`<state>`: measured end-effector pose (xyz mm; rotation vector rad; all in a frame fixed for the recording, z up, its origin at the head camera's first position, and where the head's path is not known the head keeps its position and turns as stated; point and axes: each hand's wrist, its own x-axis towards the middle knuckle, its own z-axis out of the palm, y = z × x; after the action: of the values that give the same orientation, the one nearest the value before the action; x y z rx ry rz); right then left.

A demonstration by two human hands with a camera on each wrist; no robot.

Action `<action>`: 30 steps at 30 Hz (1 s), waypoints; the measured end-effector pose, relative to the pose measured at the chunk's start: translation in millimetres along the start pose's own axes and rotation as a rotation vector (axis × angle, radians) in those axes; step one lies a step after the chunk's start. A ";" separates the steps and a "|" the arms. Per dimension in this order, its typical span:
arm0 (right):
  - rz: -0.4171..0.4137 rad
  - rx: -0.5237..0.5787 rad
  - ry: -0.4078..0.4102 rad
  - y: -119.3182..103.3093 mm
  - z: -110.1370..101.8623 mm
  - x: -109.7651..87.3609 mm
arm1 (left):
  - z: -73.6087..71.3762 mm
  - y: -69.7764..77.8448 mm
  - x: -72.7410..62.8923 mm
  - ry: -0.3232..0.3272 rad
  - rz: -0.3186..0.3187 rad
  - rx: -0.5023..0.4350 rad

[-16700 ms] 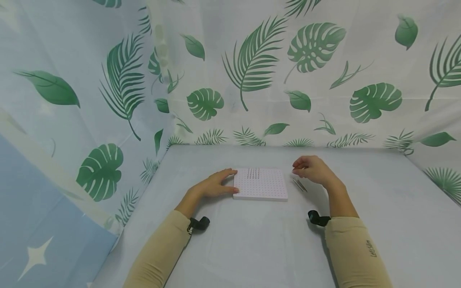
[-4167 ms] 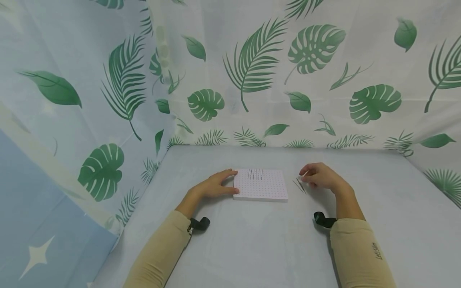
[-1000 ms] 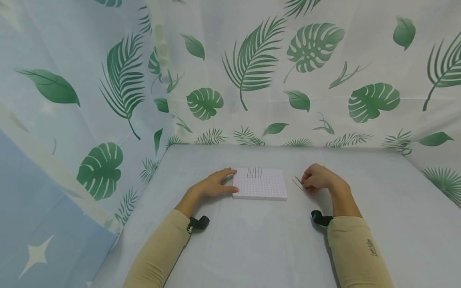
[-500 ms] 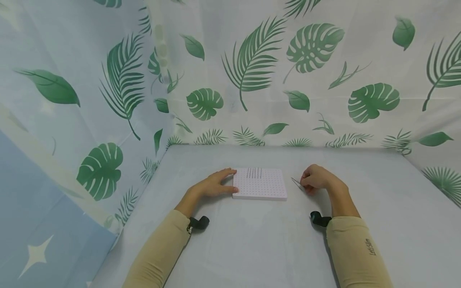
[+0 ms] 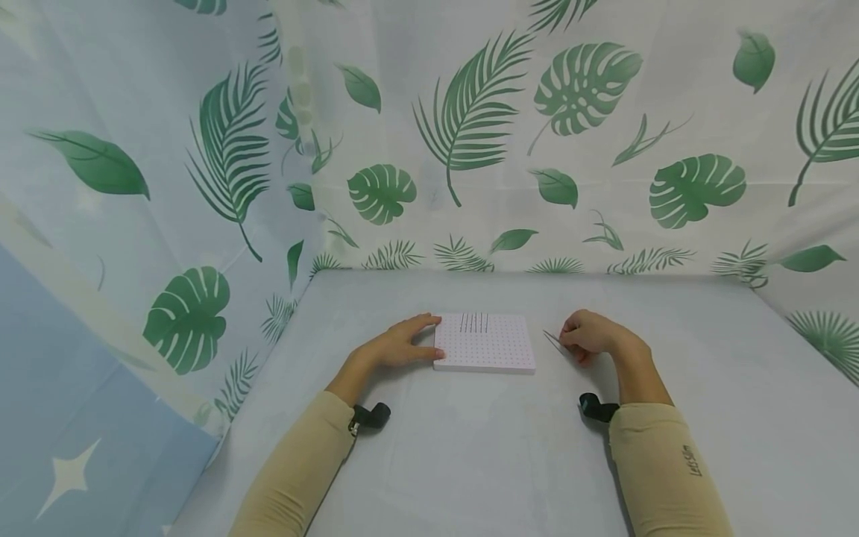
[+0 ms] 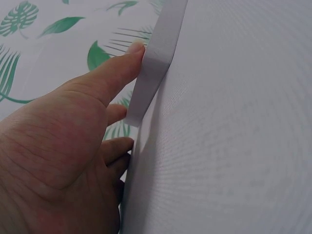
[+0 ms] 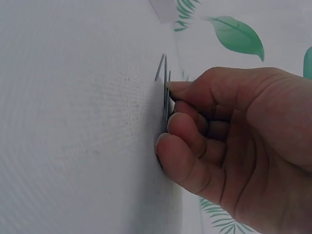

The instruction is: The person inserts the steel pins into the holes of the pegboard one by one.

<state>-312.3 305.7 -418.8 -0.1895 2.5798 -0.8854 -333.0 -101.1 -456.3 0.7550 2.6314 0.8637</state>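
A white board (image 5: 493, 350) dotted with a grid of small holes lies on the table in the head view. Near its far edge stands a row of several thin dark pins (image 5: 474, 323). My left hand (image 5: 396, 343) spans the board's left side, thumb at the near corner and index finger at the far one, fingers fairly straight. Right of the board, my right hand (image 5: 592, 333) is low over the table with fingers curled. Between thumb and fingers it pinches a thin metal pin (image 7: 166, 97), close against other loose pins (image 5: 550, 338). The fingers hide the pins' lower ends.
A pale cloth (image 5: 470, 447) covers the table. Behind it and on the left hang leaf-printed curtains (image 5: 496, 149). Small black cameras (image 5: 373, 416) are strapped at both wrists, beside the beige sleeves (image 5: 671, 462).
Since the oldest frame, the pin row has grown by one at its right end, and my right hand sits lower and farther right. Over the last second the loose pins shifted slightly and drew together.
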 end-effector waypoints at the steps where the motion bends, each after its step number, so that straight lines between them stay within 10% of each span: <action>1: 0.004 -0.001 0.000 0.3 0.0 -0.2 | -0.1 0.3 -0.1 -0.001 0.000 -0.001; 30: -0.002 0.005 -0.006 6.9 -1.3 0.2 | 0.7 1.4 0.1 0.009 0.008 0.006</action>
<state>-313.0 311.8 -422.2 -0.1935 2.5723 -0.8901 -332.2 -99.7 -456.0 0.7657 2.6417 0.8636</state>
